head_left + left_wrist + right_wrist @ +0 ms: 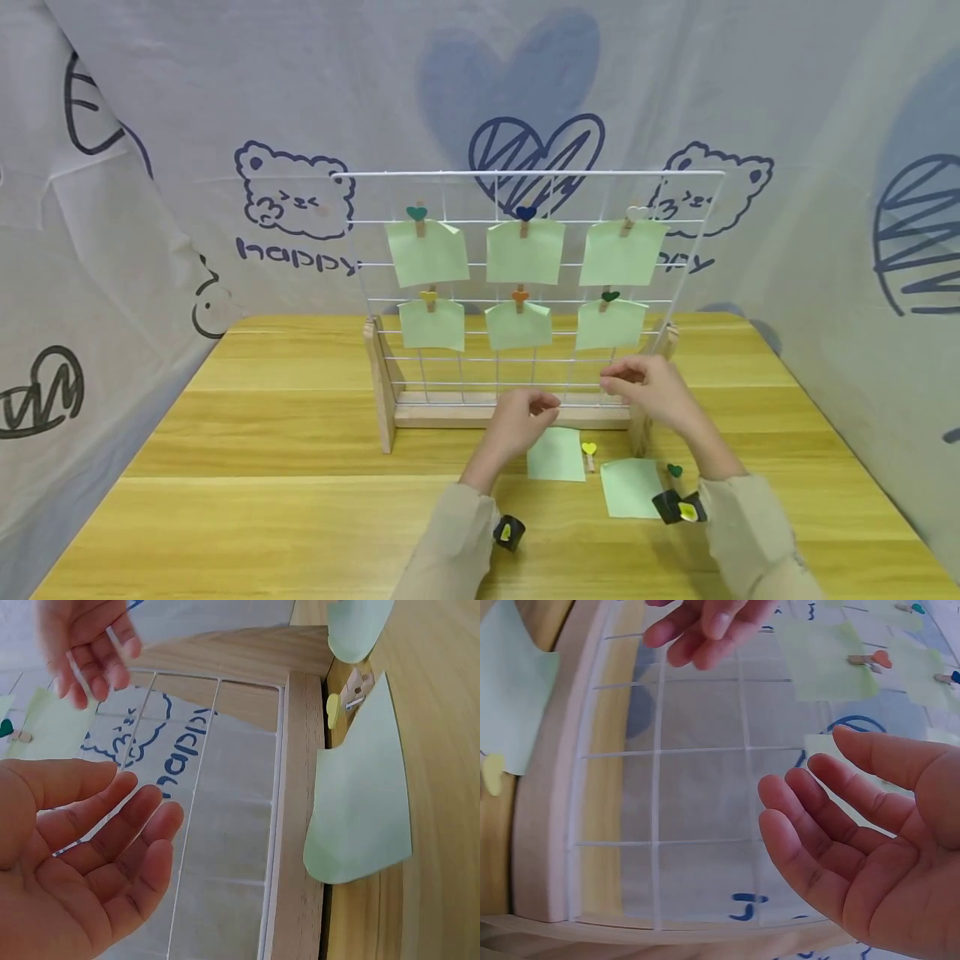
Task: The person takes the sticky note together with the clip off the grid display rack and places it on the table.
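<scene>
Both the left hand [517, 423] and right hand [651, 387] are being held loosely open and empty before the wire grid [525, 367], spare green notes [557, 454] and a yellow clip [589, 451] being kept near for reach

Grid rack [525, 192] on table [262, 500]; two notes [557, 454] before rack.

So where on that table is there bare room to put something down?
The table is bare left of the grid stand, and along the near edge. It is crowded in front of the stand: two green notes, loose clips and both hands, left hand, right hand.
</scene>
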### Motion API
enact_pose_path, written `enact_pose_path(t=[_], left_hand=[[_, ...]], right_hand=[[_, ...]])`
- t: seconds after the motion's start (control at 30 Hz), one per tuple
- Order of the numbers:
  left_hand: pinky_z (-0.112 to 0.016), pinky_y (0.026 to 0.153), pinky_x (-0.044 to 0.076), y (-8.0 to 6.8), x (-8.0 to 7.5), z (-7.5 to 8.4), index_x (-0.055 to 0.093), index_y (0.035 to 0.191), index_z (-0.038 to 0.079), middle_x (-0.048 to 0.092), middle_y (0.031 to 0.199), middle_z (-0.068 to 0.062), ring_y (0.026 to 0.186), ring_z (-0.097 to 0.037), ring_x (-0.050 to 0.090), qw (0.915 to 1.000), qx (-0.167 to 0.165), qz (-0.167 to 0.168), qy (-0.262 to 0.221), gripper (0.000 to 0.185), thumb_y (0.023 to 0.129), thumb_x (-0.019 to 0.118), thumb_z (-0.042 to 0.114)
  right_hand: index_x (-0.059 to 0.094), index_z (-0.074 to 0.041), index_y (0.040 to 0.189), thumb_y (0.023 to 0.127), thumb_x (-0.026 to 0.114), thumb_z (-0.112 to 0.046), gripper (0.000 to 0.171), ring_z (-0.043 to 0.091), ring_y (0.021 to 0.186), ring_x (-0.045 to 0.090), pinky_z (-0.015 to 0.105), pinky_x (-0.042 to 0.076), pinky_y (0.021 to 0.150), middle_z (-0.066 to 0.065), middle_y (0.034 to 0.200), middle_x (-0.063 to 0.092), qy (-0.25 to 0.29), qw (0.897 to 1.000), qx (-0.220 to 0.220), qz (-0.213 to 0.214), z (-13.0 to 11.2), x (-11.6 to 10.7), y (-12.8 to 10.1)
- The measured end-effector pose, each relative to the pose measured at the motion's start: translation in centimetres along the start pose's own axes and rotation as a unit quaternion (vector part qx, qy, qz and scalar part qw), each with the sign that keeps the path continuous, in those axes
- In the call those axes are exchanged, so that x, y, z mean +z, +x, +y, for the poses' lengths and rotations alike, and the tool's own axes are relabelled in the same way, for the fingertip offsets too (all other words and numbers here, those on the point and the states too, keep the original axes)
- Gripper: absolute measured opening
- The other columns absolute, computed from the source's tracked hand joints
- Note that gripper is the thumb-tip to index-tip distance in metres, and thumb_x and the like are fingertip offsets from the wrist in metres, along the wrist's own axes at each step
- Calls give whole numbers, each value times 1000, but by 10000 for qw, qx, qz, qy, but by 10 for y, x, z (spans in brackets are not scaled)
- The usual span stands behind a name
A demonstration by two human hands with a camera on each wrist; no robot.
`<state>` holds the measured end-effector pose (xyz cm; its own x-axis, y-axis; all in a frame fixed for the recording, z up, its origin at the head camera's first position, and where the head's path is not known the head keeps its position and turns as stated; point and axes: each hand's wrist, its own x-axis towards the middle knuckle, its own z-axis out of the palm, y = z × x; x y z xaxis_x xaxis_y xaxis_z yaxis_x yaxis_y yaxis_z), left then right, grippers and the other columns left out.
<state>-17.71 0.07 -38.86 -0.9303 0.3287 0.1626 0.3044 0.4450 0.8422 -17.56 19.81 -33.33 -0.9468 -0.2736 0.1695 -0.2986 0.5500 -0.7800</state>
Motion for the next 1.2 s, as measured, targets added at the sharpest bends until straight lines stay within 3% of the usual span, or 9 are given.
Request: enact_pose_path(t=[0.27,0.47,0.63,0.8,1.0,1.2], left_hand=[[-21,62,45,4,2,12,66,94,3,63,85,-3,76,-14,56,9995,158,265,6,13,87,57,8],[-19,59,45,8,-3,23,66,94,2,64,85,-5,75,-13,56,9987,311,415,21,13,87,56,8],[-18,64,46,12,-7,30,66,94,3,64,87,-4,77,-12,57,9980,398,498,62,14,87,56,9],[-17,63,46,15,-9,36,66,95,3,64,88,-3,78,-11,56,9977,423,524,31,14,87,56,10],[-17,62,46,20,-11,40,66,96,3,63,92,-5,81,-12,56,9965,531,639,-24,14,86,56,8],[-17,63,46,24,-14,45,66,95,2,63,93,-6,83,-14,56,9956,636,690,63,14,86,56,7]], right_hand=[[62,8,94,85,60,-9,19,24,72,58,23,48,58,13,83,64,-324,9984,-351,300,-18,-11,3],[63,6,96,86,59,-11,20,18,70,57,24,49,59,13,84,64,-503,9965,-285,596,-34,-19,6],[63,6,95,86,59,-11,20,19,67,57,23,49,58,16,87,63,-439,9935,-431,957,-43,-24,9],[64,5,92,86,59,-11,18,18,65,56,20,47,55,16,85,64,-420,9866,-711,1410,-48,-26,13],[64,6,90,85,60,-10,17,12,67,55,13,45,57,15,83,64,-268,9697,-1045,2194,-51,-26,18],[64,7,87,84,61,-6,13,7,65,54,12,44,56,15,82,64,-309,9601,-1308,2453,-54,-28,21]])
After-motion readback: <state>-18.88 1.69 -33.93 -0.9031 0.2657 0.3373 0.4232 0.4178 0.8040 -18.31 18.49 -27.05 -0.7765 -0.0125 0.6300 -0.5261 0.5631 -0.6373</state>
